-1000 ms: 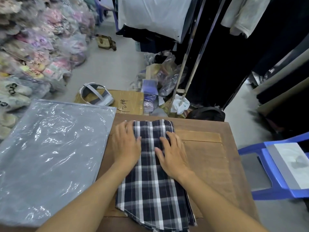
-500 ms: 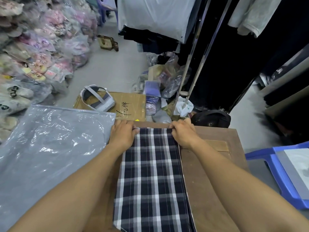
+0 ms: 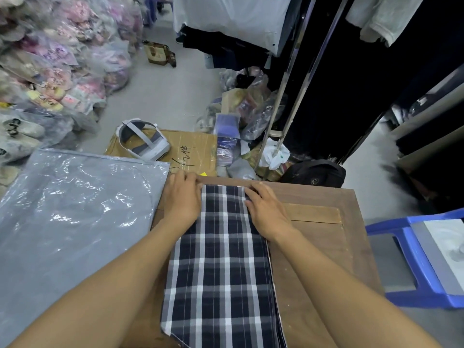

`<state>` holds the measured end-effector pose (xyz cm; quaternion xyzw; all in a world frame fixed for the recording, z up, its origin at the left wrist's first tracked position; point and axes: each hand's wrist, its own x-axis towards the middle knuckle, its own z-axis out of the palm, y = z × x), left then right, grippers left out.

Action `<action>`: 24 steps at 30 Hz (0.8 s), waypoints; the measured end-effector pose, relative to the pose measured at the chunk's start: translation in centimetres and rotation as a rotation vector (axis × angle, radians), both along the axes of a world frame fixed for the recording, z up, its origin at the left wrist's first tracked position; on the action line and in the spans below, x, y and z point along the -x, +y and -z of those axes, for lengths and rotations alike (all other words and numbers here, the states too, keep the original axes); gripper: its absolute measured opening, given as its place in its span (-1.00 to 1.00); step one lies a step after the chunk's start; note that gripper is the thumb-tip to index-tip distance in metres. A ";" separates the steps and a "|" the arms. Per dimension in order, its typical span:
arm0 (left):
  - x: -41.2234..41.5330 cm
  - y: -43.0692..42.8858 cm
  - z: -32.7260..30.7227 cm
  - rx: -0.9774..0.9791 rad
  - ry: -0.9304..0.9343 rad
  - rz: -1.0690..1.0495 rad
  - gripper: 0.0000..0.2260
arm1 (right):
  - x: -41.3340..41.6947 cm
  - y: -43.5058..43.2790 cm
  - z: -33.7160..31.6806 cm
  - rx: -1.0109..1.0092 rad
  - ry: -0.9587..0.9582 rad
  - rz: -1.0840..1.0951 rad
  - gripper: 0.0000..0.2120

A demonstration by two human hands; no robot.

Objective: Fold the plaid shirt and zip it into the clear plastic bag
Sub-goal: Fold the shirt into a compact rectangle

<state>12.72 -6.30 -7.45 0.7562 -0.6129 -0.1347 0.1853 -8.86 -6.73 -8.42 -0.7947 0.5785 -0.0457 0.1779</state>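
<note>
The navy-and-white plaid cotton shirt (image 3: 221, 267), folded into a long soft strip, is lying on the brown wooden desk (image 3: 316, 237), its long axis running away from the person. Left hand (image 3: 182, 199) and right hand (image 3: 266, 212) are resting flat, fingers spread, gripping nothing, flanking the shirt's far end. Left of the shirt, the crinkly clear plastic bag (image 3: 75, 214) is waiting.

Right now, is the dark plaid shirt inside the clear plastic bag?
No, the plaid shirt lies on the wooden table, beside the bag.

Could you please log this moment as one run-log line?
shirt: long strip on table | left hand, right hand: at far corners | bag: left, empty
</note>
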 end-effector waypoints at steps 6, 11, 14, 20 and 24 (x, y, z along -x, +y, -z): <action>3.0 4.5 1.7 -0.083 -0.266 0.492 -0.49 | -0.9 3.4 0.2 -0.082 0.087 0.030 -0.35; 3.0 4.6 3.2 -0.115 -0.321 0.491 -0.44 | -1.2 4.0 1.7 -0.068 0.122 0.039 -0.32; 3.0 4.7 3.3 -0.118 -0.327 0.485 -0.43 | -1.1 4.8 0.9 -0.102 0.071 0.040 -0.28; 3.1 4.7 3.3 -0.119 -0.323 0.474 -0.43 | -0.7 15.5 -1.7 -0.212 0.099 0.029 -0.20; 3.2 4.7 3.3 -0.121 -0.341 0.473 -0.44 | -0.6 18.0 -0.5 -0.192 0.122 0.037 -0.17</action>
